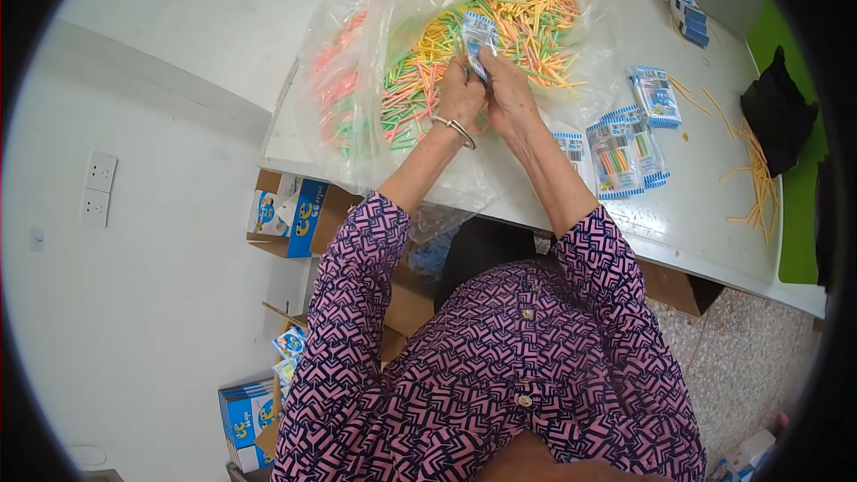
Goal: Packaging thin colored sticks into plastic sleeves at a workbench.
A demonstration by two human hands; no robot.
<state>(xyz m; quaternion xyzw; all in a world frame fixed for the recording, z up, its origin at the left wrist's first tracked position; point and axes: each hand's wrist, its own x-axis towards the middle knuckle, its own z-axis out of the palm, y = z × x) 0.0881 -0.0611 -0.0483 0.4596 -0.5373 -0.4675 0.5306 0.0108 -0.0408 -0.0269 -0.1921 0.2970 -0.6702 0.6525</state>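
Both my hands meet over a big clear plastic bag (357,138) spread on the table. Inside it lies a heap of thin candy-like sticks (536,13), yellow, orange, green and pink. My left hand (461,96) and my right hand (509,89) grip a small blue-and-white packet (479,31) between them, its upper end pointing away from me. The fingers of both hands are closed around its lower part, which they partly hide. To the right of my right forearm lie several filled packets (616,156) with coloured sticks showing through their windows.
A packet stack (656,96) and more packets (687,18) lie farther right. Loose yellow sticks (759,178) are scattered near a black cloth-like item (778,112) at the table's right edge. Cardboard boxes (295,214) stand below the table's left side, beside a white wall (161,286).
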